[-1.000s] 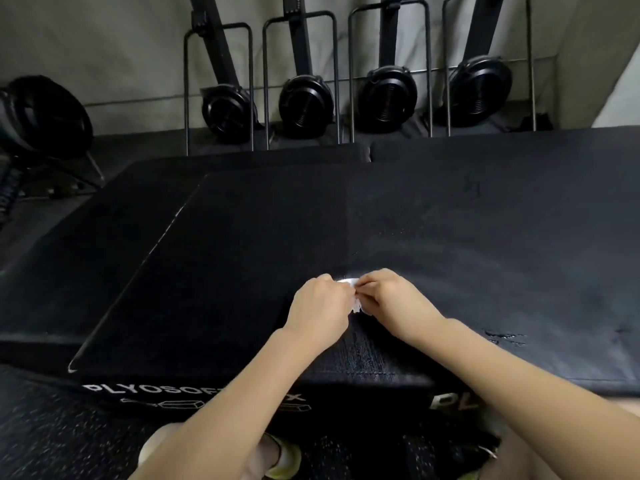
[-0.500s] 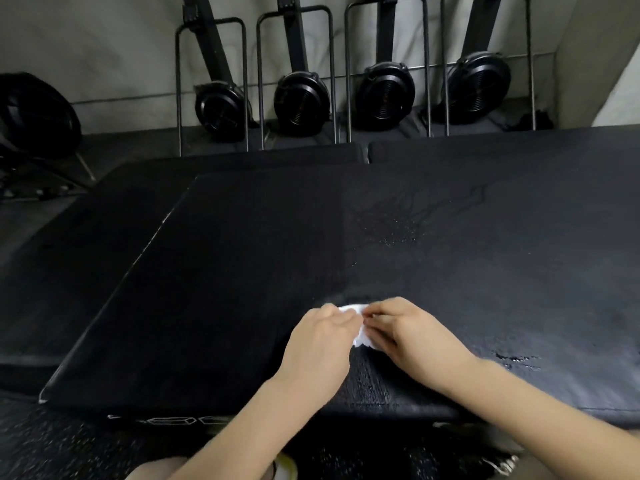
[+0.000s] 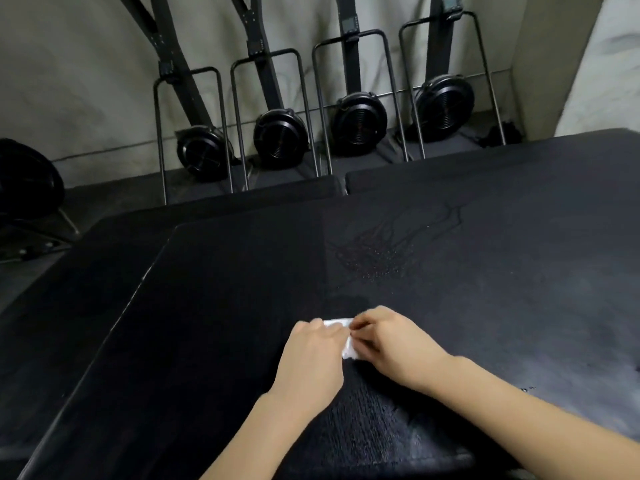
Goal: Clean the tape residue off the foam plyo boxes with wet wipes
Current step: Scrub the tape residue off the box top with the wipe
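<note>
Head view: both hands meet over the near middle of the black foam plyo box (image 3: 242, 306), sharing one small white wet wipe (image 3: 341, 332). The left hand (image 3: 311, 358) has its fingers curled round the wipe's left side; the right hand (image 3: 391, 344) pinches its right edge between thumb and fingertips — the two hands almost touch, with the wipe bunched between them just above the box top. Whether they are folding it or spreading it cannot be told.

The wipe looks light, limp and damp. It should crumple easily and tear if pulled hard, so I judge it best held as a folded pad under the fingertips, not by a corner. The box top looks soft and textured, likely to drag at the wipe.

Count: one wipe, two hands. At least two box tops lie side by side, the second plyo box (image 3: 519, 271) to the right carrying a streaky wet patch (image 3: 377, 258) farther off; lower black pads lie behind and to the left. Four fan-wheel exercise machines (image 3: 280, 140) stand along the far wall.
</note>
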Tool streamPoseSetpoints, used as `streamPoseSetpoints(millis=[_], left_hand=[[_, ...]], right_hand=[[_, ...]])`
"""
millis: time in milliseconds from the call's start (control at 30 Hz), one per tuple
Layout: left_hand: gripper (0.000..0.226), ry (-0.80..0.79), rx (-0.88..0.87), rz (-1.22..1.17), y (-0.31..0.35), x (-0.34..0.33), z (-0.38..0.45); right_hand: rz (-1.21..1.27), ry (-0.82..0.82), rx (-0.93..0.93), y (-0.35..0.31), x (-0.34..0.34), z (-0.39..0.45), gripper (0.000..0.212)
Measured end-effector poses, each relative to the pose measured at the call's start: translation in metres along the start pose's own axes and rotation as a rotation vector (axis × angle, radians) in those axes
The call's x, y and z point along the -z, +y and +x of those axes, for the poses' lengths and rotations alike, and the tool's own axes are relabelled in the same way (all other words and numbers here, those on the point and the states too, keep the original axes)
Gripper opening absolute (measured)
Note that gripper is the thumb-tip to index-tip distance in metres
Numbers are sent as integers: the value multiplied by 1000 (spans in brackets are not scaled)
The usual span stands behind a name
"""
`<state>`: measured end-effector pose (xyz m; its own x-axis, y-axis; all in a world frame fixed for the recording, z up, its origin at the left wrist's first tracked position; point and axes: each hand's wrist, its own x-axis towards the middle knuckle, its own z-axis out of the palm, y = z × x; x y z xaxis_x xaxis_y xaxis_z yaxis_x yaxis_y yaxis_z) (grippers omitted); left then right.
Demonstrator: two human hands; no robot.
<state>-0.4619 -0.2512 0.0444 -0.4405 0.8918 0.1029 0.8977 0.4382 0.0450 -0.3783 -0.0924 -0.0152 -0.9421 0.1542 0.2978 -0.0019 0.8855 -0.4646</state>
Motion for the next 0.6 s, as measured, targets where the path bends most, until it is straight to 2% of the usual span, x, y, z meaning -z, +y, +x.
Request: streamPoseSetpoints(millis=[100, 167, 333, 467, 600], left_hand=[[28, 32, -89, -3, 1, -16, -15], [33, 51, -85, 2, -5, -25, -12], [38, 61, -79, -2, -25, -27, 33], [36, 65, -53, 11, -44, -24, 86], [29, 42, 25, 19, -52, -16, 122]], right_hand=[[-22, 39, 63, -4, 0, -26, 40], [-57, 50, 92, 1, 1, -24, 39], [-112, 35, 76, 24, -1, 26, 44], [-111, -10, 4, 55, -1, 81, 27], [-92, -51, -64, 77, -1, 122, 26]])
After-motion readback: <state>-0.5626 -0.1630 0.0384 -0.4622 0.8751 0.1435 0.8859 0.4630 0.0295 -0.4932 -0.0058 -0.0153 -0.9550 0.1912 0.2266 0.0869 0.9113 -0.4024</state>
